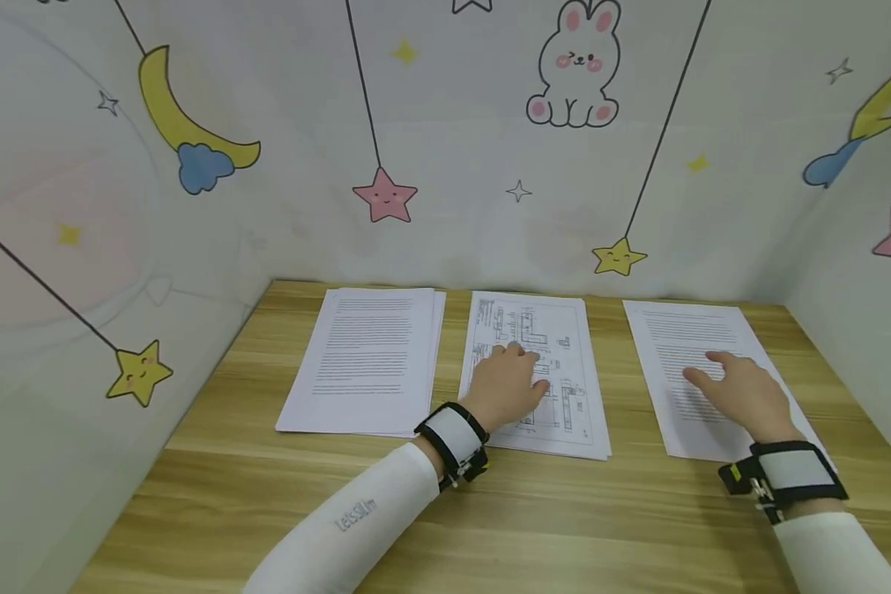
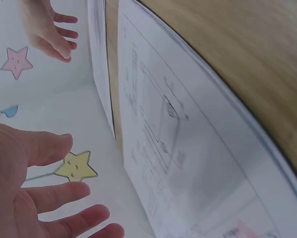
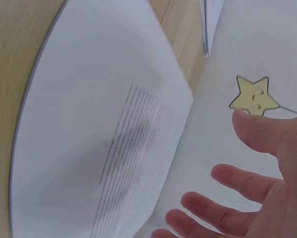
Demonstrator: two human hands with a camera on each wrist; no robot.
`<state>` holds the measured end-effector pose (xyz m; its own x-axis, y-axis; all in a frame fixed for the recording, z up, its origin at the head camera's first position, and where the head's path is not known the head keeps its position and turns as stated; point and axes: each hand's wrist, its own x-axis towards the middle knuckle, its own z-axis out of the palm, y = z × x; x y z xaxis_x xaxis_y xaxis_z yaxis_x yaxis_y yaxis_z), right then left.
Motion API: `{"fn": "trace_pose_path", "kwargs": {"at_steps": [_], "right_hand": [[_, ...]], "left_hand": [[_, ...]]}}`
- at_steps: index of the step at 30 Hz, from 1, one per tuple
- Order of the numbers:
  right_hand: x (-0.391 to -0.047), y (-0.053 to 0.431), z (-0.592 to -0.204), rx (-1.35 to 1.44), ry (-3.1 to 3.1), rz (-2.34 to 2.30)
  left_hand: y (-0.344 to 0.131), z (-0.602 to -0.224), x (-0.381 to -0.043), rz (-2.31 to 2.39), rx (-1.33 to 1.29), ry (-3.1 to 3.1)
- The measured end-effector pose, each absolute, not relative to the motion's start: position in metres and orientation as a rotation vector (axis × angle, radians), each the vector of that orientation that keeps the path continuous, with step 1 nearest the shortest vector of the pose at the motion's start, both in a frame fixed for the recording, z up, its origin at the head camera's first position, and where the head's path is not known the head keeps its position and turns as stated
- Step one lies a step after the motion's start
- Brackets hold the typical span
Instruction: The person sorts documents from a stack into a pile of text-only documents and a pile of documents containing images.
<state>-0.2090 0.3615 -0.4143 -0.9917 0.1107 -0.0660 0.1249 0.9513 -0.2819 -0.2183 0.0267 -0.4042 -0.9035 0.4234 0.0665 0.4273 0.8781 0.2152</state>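
Observation:
My left hand [image 1: 506, 386] hovers over the middle stack of paper [image 1: 564, 441], whose top sheet carries technical drawings. In the left wrist view a gap shows between the spread fingers [image 2: 64, 198] and the drawing sheet [image 2: 163, 124]. Above the right-hand stack of printed paper [image 1: 657, 330] is my right hand [image 1: 750, 400], its thumb and fingers apart and holding nothing. The right wrist view shows these fingers [image 3: 218, 213] clear of the lined text page [image 3: 89, 99].
A third stack of text pages [image 1: 371, 355] lies at the left of the wooden table [image 1: 267, 495], its sheets slightly offset. Strips of bare wood separate the stacks. A white wall cloth [image 1: 453, 124] with cartoon prints rises right behind the table's back edge.

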Motion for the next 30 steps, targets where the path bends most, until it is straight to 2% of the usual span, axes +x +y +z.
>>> {"fn": "trace_pose_path", "kwargs": {"at_steps": [9, 19, 24, 30], "right_hand": [[-0.197, 0.407, -0.428, 0.380, 2.950, -0.462], [-0.203, 0.425, -0.442, 0.506, 2.694, -0.492], [-0.205, 0.429, -0.443, 0.480, 2.738, -0.431], [-0.203, 0.425, -0.439, 0.500, 2.801, -0.373]], "left_hand": [[0.084, -0.401, -0.203, -0.164, -0.930, -2.943], [0.133, -0.420, -0.184, 0.086, -1.525, -2.962], [0.153, -0.433, -0.180, 0.121, -1.586, -2.953], [0.166, -0.438, -0.173, 0.196, -1.538, -3.033]]}}
